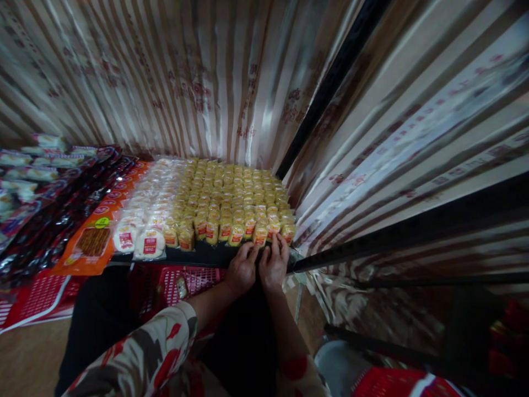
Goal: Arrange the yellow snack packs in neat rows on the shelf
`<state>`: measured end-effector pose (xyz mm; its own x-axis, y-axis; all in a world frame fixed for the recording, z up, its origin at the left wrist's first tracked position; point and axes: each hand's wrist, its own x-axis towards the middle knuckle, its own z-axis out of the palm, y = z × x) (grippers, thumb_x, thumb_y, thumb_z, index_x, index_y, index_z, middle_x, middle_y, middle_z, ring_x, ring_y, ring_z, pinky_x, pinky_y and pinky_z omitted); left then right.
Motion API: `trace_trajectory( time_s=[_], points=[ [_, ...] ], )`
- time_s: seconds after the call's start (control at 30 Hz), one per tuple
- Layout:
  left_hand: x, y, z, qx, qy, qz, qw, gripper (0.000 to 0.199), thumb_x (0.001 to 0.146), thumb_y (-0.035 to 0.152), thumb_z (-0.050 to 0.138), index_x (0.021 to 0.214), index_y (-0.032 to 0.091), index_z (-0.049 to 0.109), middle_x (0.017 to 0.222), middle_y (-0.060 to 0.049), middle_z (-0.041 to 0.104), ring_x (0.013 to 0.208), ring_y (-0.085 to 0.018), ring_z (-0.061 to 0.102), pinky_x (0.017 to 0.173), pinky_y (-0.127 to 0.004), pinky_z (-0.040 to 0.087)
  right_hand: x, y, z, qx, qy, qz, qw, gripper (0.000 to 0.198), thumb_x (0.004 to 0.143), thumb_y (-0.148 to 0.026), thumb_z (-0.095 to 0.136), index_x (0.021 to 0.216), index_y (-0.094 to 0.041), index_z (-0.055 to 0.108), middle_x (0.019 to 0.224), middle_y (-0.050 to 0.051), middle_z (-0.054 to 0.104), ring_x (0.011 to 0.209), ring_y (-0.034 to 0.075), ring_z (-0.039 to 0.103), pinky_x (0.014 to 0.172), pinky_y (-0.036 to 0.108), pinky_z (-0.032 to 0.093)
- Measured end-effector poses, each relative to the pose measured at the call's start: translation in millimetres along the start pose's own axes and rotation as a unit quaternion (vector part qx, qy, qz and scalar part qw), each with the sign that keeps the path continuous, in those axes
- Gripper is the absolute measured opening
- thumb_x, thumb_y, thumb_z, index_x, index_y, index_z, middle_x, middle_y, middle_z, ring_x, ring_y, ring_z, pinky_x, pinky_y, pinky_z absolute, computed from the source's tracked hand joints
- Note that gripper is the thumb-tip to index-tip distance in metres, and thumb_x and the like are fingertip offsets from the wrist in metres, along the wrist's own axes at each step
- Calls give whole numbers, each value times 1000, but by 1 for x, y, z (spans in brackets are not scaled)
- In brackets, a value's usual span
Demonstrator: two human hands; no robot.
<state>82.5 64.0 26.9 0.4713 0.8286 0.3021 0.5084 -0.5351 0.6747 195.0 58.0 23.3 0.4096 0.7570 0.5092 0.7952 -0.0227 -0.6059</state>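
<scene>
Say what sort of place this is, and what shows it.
Probably a snack shop or its stockroom: rows of small yellow wrapped snacks on a black shelf, an orange snack packet farther left, and a red perforated plastic basket below.

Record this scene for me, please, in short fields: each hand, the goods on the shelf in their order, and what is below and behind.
Left hand: fingertips at the front row of yellow packets; firm hold not clear
Right hand: beside the left one, fingertips at the same row, near its right end; firm hold not clear
Shelf, picture left to right: dark bags, orange bag, white round packets, yellow packets
Below: red basket
Behind: pleated sheeting with red print
</scene>
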Motion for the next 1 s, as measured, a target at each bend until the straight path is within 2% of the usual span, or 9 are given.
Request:
trace_trajectory(
  time_s=[0.17, 0.37, 0.6, 0.7, 0.83, 0.9, 1.0],
  points=[
    [0, -1, 2, 26, -5, 15, 1000, 48, 84, 14, 35, 131, 11, 42, 122, -15, 47, 118, -23, 45, 101, -37, 41, 2, 2, 3, 0, -15, 18, 1000, 45, 88, -27, 32, 128, -14, 49, 111, 14, 47, 107, 23, 49, 94, 43, 43],
    [-1, -3, 5, 33, 4, 12, 999, 54, 80, 11, 36, 134, 14, 39, 123, -14, 48, 119, -23, 45, 101, -38, 41, 4, 7, 0, -4, -31, 11, 999, 47, 87, -23, 31, 131, -16, 47, 113, 14, 49, 106, 23, 49, 93, 42, 43],
    [-1, -4, 5, 39, 0, 18, 999, 56, 79, 11, 36, 135, 14, 38, 124, -14, 47, 119, -24, 44, 102, -38, 40, 5, 8, -2, -8, -48, 18, 999, 47, 87, -26, 32, 129, -17, 49, 96, 10, 52, 92, 22, 52, 87, 41, 46],
    [-1, -4, 5, 49, 0, 14, 999, 57, 79, 9, 36, 136, 14, 37, 125, -14, 46, 119, -23, 44, 102, -37, 40, 5, 4, -6, 8, -36, 24, 999, 45, 88, -26, 32, 127, -15, 50, 99, 12, 53, 95, 22, 52, 88, 41, 45],
    [-2, -3, 5, 50, 6, 27, 998, 55, 79, 9, 35, 135, 10, 38, 123, -16, 47, 119, -24, 44, 100, -37, 42, 3, -3, -12, 42, 34, 53, 997, 42, 88, -26, 33, 125, -15, 49, 107, 14, 51, 100, 22, 51, 91, 42, 43],
    [-2, -3, 5, 48, 11, 34, 998, 54, 80, 9, 35, 134, 8, 39, 122, -17, 47, 118, -25, 44, 99, -38, 42, 1, -6, -13, 51, 63, 70, 994, 44, 88, -27, 34, 128, -14, 45, 114, 16, 47, 105, 24, 49, 91, 43, 42],
    [-2, -3, 5, 50, 17, 33, 998, 53, 80, 9, 35, 133, 7, 40, 122, -17, 47, 118, -25, 44, 100, -38, 42, 2, -7, -11, 35, 73, 83, 993, 50, 86, -25, 34, 134, -12, 38, 125, 19, 38, 117, 29, 42, 96, 46, 39]
  ],
)
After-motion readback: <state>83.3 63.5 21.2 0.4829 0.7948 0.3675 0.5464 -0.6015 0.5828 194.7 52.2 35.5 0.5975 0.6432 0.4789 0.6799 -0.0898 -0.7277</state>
